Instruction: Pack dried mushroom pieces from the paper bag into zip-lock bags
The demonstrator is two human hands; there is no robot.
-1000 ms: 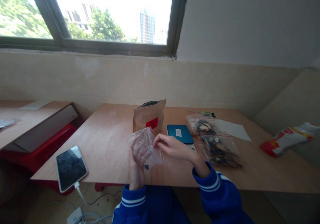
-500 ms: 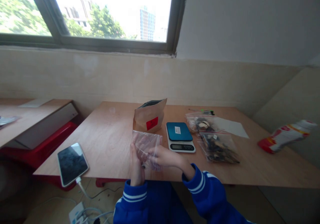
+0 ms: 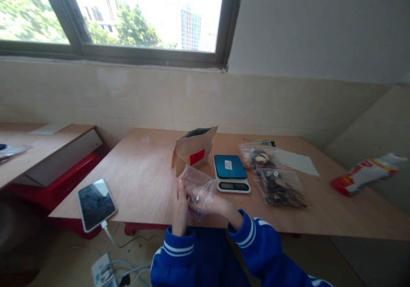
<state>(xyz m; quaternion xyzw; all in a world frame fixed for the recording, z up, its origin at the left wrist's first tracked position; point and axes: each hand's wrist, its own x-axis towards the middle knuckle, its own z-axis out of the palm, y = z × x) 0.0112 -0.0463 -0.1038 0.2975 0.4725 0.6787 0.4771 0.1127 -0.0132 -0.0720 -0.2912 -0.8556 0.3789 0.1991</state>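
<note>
Both my hands are close together at the front edge of the plywood table [image 3: 137, 180]. My left hand [image 3: 180, 208] stands upright and grips a crumpled clear plastic zip bag [image 3: 201, 191]. My right hand [image 3: 205, 206] presses into the same bag from the right, its fingers showing through the plastic. Any contents of the bag cannot be made out. Just behind the hands stands a kraft paper pouch [image 3: 194, 150] with a red label. A digital kitchen scale [image 3: 231, 174] with a blue top sits to the right, not touching my right hand.
Two zip bags of dark and pale dried pieces [image 3: 258, 158] [image 3: 280, 187] lie right of the scale on a white sheet [image 3: 296, 162]. A phone [image 3: 96, 205] with a cable lies at the left edge. A red-and-white packet [image 3: 368, 174] lies farther right.
The bag has folded and crumpled between my hands, which have drawn closer together. The bag now sits lower against my right hand, and the view has shifted slightly.
</note>
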